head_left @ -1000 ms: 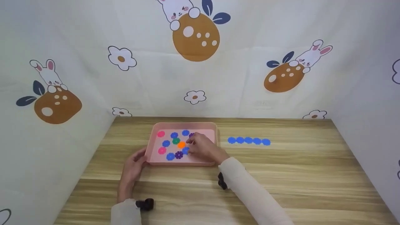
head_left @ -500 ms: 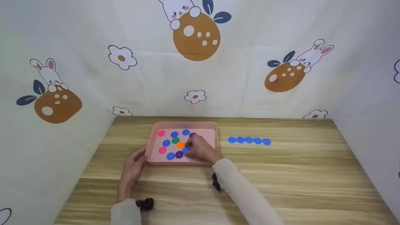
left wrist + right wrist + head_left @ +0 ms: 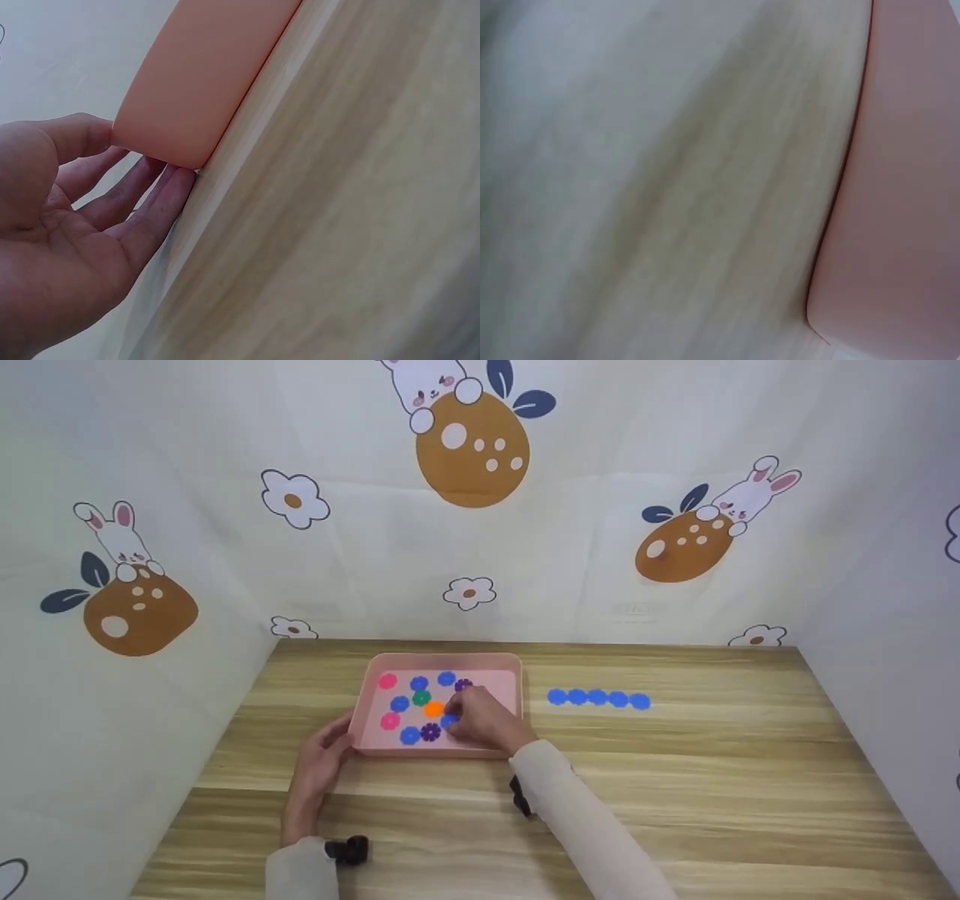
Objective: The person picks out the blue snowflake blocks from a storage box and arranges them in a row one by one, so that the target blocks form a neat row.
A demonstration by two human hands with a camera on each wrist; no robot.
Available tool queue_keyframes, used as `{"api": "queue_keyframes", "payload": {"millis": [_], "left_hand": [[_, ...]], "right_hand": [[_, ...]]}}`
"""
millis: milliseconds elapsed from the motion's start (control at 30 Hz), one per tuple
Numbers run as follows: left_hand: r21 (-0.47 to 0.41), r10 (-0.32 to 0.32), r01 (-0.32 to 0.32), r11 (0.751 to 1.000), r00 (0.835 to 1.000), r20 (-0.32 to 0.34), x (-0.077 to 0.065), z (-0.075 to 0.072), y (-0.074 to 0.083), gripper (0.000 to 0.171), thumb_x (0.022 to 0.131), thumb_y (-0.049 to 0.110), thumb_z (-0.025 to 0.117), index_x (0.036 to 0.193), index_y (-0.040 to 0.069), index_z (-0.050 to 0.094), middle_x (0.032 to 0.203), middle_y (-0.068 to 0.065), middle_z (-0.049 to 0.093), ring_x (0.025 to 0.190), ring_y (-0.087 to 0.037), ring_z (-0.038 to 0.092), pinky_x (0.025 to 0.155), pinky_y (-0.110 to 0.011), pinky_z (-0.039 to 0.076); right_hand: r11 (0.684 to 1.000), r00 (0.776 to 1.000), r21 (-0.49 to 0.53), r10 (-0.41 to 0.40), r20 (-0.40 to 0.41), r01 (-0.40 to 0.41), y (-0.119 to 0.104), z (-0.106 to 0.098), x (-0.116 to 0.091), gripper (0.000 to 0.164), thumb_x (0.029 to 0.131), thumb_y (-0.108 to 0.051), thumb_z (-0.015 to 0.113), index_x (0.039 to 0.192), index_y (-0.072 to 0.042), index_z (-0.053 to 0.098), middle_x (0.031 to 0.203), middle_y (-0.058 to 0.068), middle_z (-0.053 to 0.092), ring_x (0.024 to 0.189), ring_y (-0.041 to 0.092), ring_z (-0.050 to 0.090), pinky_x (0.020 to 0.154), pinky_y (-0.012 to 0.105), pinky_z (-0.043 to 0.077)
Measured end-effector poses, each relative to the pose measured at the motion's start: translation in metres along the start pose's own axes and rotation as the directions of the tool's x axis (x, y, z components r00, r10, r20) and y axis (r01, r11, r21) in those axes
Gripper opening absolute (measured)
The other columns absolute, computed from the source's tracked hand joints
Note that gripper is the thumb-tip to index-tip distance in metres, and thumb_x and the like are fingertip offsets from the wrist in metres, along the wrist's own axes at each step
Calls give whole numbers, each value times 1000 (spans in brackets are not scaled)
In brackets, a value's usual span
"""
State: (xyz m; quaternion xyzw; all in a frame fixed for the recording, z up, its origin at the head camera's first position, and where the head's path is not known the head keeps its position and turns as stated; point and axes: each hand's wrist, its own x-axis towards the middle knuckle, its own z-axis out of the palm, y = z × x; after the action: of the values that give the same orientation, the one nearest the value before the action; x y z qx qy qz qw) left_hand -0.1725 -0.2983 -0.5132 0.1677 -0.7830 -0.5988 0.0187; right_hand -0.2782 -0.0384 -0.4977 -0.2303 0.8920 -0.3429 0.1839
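A shallow pink tray (image 3: pixel 435 752) lies on the table with flower-shaped plastic pieces spread inside it. My left hand (image 3: pixel 321 761) holds its near left corner; in the left wrist view the thumb is at the rim and the fingertips reach the base. Inside the tray, my right hand (image 3: pixel 484 718) has its fingers bent downward over a blue snowflake piece (image 3: pixel 448 721), beside an orange one (image 3: pixel 433 709). A purple piece (image 3: pixel 463 685) shows just behind the knuckles. The right fingertips are partly hidden, and I cannot tell whether they pinch anything.
Right of the tray, several blue snowflake pieces (image 3: pixel 598 697) lie in a row on the wooden table (image 3: pixel 675 795). A patterned cloth (image 3: pixel 360 570) stands behind and along both sides. The right wrist view shows the tray's outer wall (image 3: pixel 892 225) close by.
My right hand has shifted slightly left within the tray, its forearm swinging left too, then stayed nearly still. My left hand keeps its place on the tray.
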Motion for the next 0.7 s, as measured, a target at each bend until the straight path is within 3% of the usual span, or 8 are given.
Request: {"api": "queue_keyframes", "payload": {"millis": [300,533,700], "left_hand": [[-67,35,-33,997,999,19,-1,0,-1,43,104,2,47,146,-2,46,152,-25,46,139,-34,47,112,-35,48],[-30,27,-26,999,999,33,0,-2,-2,44,105,7,48,148,1,45,154,-22,44,142,-33,45,115,-38,45],[-21,19,-18,1000,999,38,-1,-4,-3,44,105,10,48,149,4,46,155,-20,44,143,-33,45,116,-38,45]], "right_hand": [[989,996,-116,-90,-25,86,3,0,0,34,83,-19,79,115,-8,75,111,6,75,96,16,64,100,33,59],[993,998,-103,-61,-26,58,3,-5,-2,32,84,-22,79,113,-10,76,108,5,74,91,17,63,95,33,61],[988,994,-124,-97,-50,90,4,-13,-8,35,84,-25,79,116,-10,75,110,5,72,94,16,62,96,31,60]]}}
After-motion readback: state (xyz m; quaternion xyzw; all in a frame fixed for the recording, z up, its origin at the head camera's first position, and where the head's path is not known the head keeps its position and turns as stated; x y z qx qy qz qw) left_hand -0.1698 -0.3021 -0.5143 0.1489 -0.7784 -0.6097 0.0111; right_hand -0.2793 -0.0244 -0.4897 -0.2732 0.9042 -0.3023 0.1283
